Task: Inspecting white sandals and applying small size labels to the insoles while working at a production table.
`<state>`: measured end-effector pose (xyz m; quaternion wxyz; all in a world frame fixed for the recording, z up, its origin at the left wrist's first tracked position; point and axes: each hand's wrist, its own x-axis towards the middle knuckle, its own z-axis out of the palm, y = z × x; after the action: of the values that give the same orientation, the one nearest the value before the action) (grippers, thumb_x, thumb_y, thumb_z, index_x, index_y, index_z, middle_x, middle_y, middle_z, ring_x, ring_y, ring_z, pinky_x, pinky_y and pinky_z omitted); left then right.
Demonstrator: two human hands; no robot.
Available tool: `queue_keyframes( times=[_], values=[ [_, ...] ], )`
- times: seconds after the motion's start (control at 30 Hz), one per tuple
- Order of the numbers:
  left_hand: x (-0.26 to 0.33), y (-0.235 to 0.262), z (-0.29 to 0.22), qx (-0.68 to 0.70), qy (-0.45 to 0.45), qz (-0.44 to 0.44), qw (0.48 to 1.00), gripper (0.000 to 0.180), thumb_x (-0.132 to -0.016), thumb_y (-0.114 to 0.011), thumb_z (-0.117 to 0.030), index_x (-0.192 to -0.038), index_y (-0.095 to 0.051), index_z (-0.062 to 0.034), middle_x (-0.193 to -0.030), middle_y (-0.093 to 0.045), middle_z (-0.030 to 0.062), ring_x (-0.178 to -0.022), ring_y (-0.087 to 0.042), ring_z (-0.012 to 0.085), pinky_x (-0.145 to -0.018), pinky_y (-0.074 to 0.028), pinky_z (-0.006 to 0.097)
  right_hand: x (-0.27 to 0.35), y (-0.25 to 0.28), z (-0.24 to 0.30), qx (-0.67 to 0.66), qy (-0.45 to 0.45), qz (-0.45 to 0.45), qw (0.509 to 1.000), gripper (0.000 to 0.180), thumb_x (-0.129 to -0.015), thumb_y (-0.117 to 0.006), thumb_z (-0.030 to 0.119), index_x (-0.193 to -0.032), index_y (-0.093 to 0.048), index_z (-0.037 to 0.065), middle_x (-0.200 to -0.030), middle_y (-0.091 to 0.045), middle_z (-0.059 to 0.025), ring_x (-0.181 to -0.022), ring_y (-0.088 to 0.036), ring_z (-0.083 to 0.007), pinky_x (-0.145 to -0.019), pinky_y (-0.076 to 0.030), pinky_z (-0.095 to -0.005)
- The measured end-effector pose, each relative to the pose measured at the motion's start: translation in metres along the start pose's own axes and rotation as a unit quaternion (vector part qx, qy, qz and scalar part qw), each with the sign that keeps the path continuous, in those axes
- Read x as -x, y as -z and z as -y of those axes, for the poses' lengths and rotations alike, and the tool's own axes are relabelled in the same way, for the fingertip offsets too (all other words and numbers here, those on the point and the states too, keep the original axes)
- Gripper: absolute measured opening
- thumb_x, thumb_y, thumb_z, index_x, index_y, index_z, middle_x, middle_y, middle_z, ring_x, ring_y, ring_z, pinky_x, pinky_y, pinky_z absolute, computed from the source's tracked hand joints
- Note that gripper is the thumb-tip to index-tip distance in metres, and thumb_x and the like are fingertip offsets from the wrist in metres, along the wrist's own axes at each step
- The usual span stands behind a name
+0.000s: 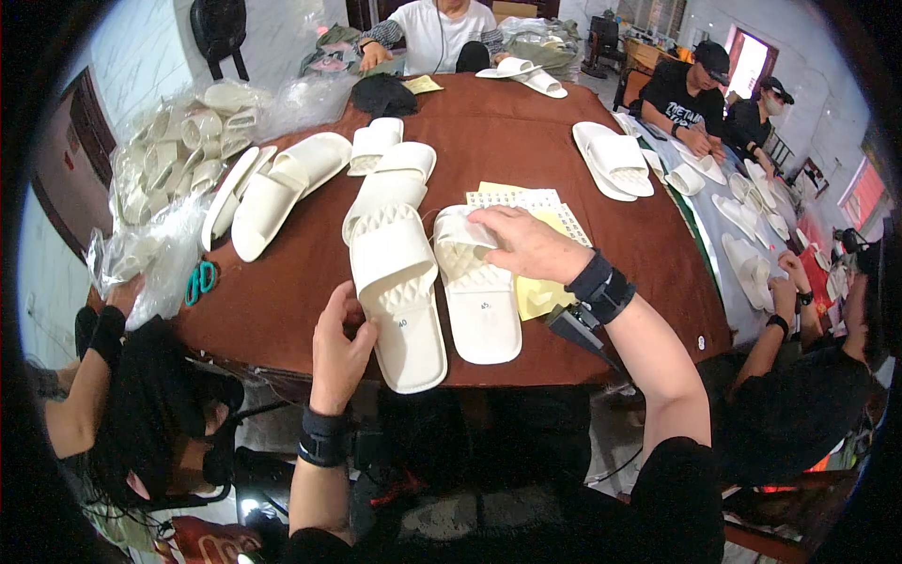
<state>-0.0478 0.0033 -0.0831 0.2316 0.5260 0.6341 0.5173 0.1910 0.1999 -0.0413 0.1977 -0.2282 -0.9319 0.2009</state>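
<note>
Two white slippers lie side by side before me, soles lengthwise, with quilted linings under their wide straps. My left hand (340,350) rests against the outer edge of the left slipper (410,343), thumb and fingers apart. My right hand (534,246) has its fingers over the strap of the right slipper (486,324), its thumb at the strap's edge. Behind the left one, more white slippers (390,193) lie overlapping in a row. Yellow paper (537,295) and a white sticker sheet (526,199) lie beyond and beside my right hand.
A brown cloth-covered table (658,273) carries everything. At left are a slipper pair (291,188), teal-handled scissors (200,282) and a plastic bag of slippers (178,150). Another pair (615,162) sits right. A dark device (581,331) lies by my right forearm. Several people work around.
</note>
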Motion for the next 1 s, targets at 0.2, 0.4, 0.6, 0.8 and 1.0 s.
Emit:
queue_keyframes(
  times=[0.2,0.4,0.6,0.8,1.0],
  values=[
    [0.001,0.003,0.003,0.044,0.02,-0.01,0.999,0.054,-0.081,-0.055,0.006,-0.133,-0.042,0.0034,-0.091,-0.061,0.0053,-0.084,-0.057,0.0113,-0.077,-0.047,0.024,-0.004,-0.004,0.022,0.132,0.039,-0.063,0.988,0.033,-0.08,-0.055,0.007,-0.112,-0.054,0.002,-0.098,-0.059,-0.019,-0.096,-0.057,-0.0367,-0.084,-0.048,-0.0429],
    [-0.001,0.007,0.004,0.081,0.018,-0.003,0.997,0.053,-0.081,-0.055,0.006,-0.133,-0.043,0.0041,-0.09,-0.062,0.0054,-0.083,-0.057,0.0107,-0.077,-0.046,0.024,-0.005,-0.009,0.037,0.247,0.063,-0.089,0.963,0.016,-0.081,-0.053,0.005,-0.095,-0.051,-0.001,-0.088,-0.055,-0.0182,-0.086,-0.061,-0.034,-0.071,-0.051,-0.0412],
    [-0.001,0.005,0.001,0.114,0.042,-0.001,0.993,0.051,-0.084,-0.055,0.002,-0.133,-0.043,0.0039,-0.091,-0.063,0.007,-0.084,-0.058,0.0112,-0.078,-0.046,0.024,0.0,0.019,0.052,0.242,0.033,-0.141,0.959,0.012,-0.085,-0.05,0.008,-0.092,-0.054,0.0,-0.09,-0.058,-0.0203,-0.08,-0.064,-0.0341,-0.066,-0.053,-0.042],
    [0.003,0.009,0.003,0.098,0.036,-0.002,0.995,0.049,-0.087,-0.055,-0.001,-0.134,-0.042,0.004,-0.094,-0.065,0.0079,-0.087,-0.058,0.012,-0.079,-0.046,0.025,0.001,0.082,0.043,0.176,0.037,-0.292,0.94,0.019,-0.081,-0.055,0.005,-0.1,-0.055,0.0,-0.091,-0.059,-0.0207,-0.081,-0.062,-0.0384,-0.074,-0.052,-0.0459],
    [0.003,0.01,0.002,0.044,0.043,0.01,0.998,0.051,-0.089,-0.053,-0.004,-0.137,-0.038,0.0048,-0.096,-0.065,0.0066,-0.093,-0.058,0.0111,-0.086,-0.043,0.024,-0.003,0.122,0.04,0.206,0.033,-0.339,0.917,0.025,-0.081,-0.055,0.005,-0.105,-0.059,0.002,-0.096,-0.062,-0.022,-0.087,-0.062,-0.0394,-0.078,-0.051,-0.0453]
  ],
)
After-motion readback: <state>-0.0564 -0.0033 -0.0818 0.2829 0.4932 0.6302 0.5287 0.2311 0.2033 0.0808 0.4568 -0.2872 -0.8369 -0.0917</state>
